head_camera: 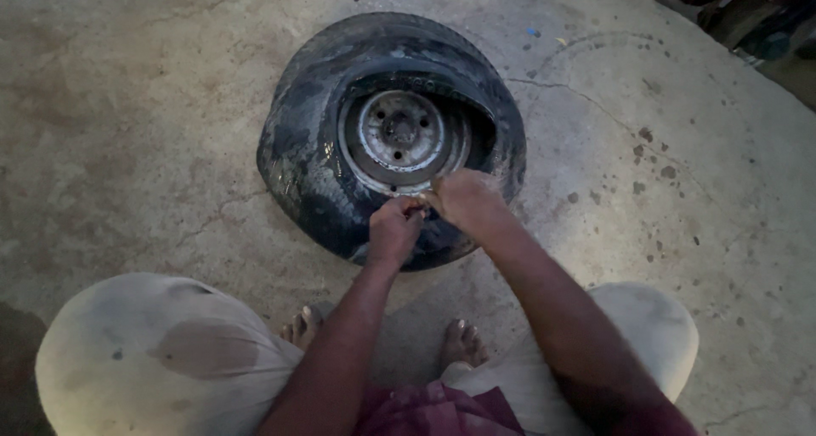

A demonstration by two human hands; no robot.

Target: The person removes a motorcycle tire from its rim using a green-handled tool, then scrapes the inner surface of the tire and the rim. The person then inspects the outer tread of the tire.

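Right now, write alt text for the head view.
A squatting person's left hand and right hand meet at the near rim of a worn tyre lying flat on a cracked concrete floor, its metal wheel facing up.

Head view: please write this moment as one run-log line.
left hand: on tyre near rim | right hand: same spot | grip: unclear | floor: concrete

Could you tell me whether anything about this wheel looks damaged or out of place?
Yes. The tyre lying on the cracked concrete floor looks collapsed: its sidewall has pulled away from the steel rim on the right, leaving a dark gap. The left hand and right hand meet at the rim's near edge.
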